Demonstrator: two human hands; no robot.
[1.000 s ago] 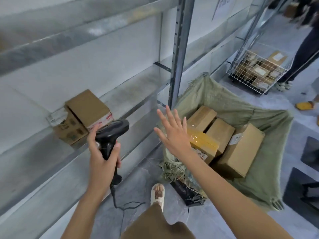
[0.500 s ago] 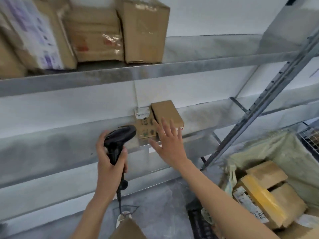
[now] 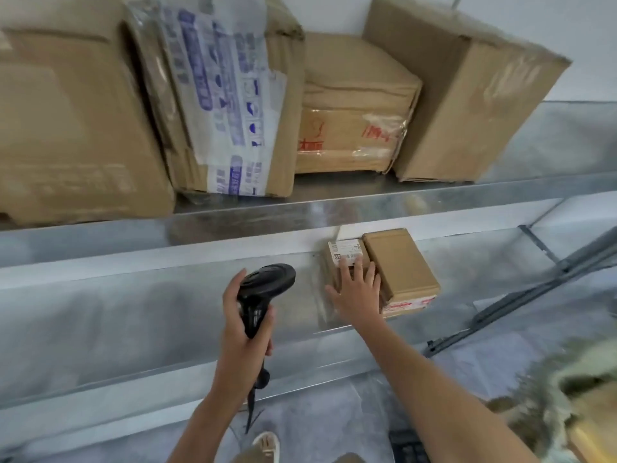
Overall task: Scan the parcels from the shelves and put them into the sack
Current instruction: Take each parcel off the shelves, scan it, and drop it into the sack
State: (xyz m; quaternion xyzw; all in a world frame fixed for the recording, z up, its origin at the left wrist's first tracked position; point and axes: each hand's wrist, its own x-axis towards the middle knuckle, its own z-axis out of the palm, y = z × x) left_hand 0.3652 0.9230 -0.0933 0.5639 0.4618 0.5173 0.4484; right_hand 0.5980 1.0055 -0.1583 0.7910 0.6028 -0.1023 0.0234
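Observation:
My left hand [image 3: 242, 332] grips a black barcode scanner [image 3: 263, 289] by its handle, its head pointing right along the middle shelf. My right hand [image 3: 355, 289] lies with spread, straight fingers on a small brown parcel with a white label [image 3: 345, 253]. Beside it, to the right, sits a second small brown parcel [image 3: 400, 265] with red tape on its front edge. Both stand on the metal middle shelf [image 3: 167, 302]. A frayed green sack [image 3: 567, 389] shows blurred at the lower right.
Several large cardboard boxes fill the upper shelf [image 3: 384, 192]: a plain one [image 3: 66, 128], one with blue-printed tape [image 3: 227, 95], a flat one [image 3: 354, 105] and a tall one [image 3: 467, 91]. A slanted shelf upright [image 3: 534, 295] stands at the right. My sandalled foot [image 3: 267, 446] is below.
My view swung from the sack up to the shelves. My right hand travelled from above the sack to the labelled parcel and now touches it. The scanner stays in my left hand.

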